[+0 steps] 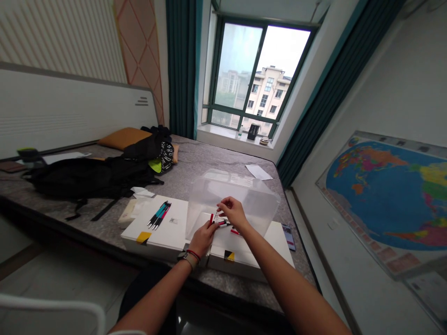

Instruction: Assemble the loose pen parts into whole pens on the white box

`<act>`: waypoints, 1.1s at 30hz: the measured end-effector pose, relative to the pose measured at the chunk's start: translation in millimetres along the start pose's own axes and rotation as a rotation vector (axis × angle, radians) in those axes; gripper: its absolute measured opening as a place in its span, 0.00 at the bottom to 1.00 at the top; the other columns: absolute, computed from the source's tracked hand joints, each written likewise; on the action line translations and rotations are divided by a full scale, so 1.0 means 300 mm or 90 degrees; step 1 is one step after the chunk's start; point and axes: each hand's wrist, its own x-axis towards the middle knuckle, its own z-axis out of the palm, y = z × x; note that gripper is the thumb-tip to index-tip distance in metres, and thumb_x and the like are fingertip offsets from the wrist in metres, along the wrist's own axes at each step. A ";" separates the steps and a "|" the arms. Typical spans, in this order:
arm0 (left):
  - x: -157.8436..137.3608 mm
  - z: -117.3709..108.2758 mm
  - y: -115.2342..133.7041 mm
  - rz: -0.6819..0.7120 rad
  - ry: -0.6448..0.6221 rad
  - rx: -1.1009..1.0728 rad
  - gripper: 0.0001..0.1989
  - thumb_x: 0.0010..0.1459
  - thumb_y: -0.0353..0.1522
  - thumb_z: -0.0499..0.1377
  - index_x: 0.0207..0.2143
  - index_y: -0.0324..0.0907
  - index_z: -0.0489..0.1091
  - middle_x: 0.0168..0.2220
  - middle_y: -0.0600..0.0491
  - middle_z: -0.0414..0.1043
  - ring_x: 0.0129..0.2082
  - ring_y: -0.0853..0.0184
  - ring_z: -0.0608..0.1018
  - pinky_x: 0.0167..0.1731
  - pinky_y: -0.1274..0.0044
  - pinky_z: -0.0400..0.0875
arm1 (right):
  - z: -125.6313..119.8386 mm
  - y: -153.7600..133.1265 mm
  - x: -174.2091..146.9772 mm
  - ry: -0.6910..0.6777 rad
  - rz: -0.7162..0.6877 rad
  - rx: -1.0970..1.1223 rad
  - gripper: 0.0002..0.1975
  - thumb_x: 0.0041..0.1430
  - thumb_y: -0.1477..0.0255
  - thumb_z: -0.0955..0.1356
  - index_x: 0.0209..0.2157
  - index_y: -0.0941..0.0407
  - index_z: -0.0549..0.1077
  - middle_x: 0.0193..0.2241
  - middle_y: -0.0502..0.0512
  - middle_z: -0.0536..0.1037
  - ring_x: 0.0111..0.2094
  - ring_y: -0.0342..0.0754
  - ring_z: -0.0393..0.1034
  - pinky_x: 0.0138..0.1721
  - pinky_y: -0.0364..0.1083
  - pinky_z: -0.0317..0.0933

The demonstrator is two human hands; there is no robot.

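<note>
My left hand (pixel 202 239) is closed on a short red pen barrel (pixel 211 218), which stands upright from its fingers. Just above and to the right, my right hand (pixel 233 211) pinches a thin, slender piece (pixel 217 212), too small to tell exactly, close to the barrel's top. Both hands are at the front of a translucent plastic bin (pixel 251 197). Beneath them lie several loose black, white and red pen parts (pixel 223 224), partly hidden by my fingers. To the left, several blue, black and red pens (pixel 159 216) lie side by side on a white box (pixel 179 204).
A second white box (pixel 279 244) adjoins on the right, with a phone (pixel 288 237) beyond it. A tissue pack (pixel 127 211) and black backpack (pixel 87 177) lie left. White paper (pixel 258 172) rests behind the bin on the grey bed surface (pixel 209 156).
</note>
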 end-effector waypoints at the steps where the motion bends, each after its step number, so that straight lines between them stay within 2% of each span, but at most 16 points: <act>1: 0.000 0.001 -0.001 0.001 0.000 -0.001 0.16 0.62 0.29 0.49 0.51 0.48 0.67 0.45 0.50 0.68 0.42 0.66 0.75 0.44 0.74 0.70 | 0.000 0.000 0.000 0.000 0.006 0.007 0.12 0.45 0.66 0.71 0.29 0.57 0.67 0.25 0.51 0.75 0.26 0.45 0.73 0.23 0.43 0.69; 8: 0.001 0.003 -0.001 0.008 -0.012 0.005 0.16 0.61 0.28 0.49 0.50 0.48 0.67 0.46 0.50 0.67 0.40 0.66 0.75 0.42 0.75 0.70 | 0.001 0.046 -0.011 -0.014 0.039 -0.003 0.12 0.44 0.66 0.71 0.28 0.57 0.67 0.21 0.48 0.73 0.25 0.44 0.71 0.23 0.43 0.69; 17: -0.003 0.003 0.000 0.009 -0.012 0.012 0.16 0.62 0.29 0.49 0.50 0.48 0.67 0.44 0.50 0.67 0.38 0.67 0.75 0.40 0.76 0.70 | -0.015 0.020 0.002 0.000 0.014 -0.001 0.11 0.44 0.68 0.71 0.28 0.57 0.67 0.23 0.49 0.73 0.25 0.43 0.71 0.22 0.42 0.69; 27: 0.000 0.004 0.000 0.020 -0.004 0.004 0.17 0.61 0.28 0.49 0.50 0.48 0.67 0.47 0.50 0.68 0.41 0.65 0.75 0.42 0.74 0.71 | -0.004 0.126 -0.002 -0.023 0.049 -0.081 0.09 0.46 0.68 0.70 0.28 0.57 0.69 0.22 0.49 0.73 0.25 0.44 0.72 0.22 0.42 0.69; 33: -0.001 0.004 -0.002 0.024 -0.002 -0.003 0.17 0.61 0.28 0.49 0.51 0.49 0.67 0.47 0.50 0.67 0.41 0.65 0.75 0.43 0.74 0.71 | -0.041 0.134 -0.020 -0.006 0.035 -0.120 0.11 0.50 0.65 0.69 0.33 0.57 0.71 0.28 0.52 0.75 0.26 0.45 0.73 0.21 0.42 0.68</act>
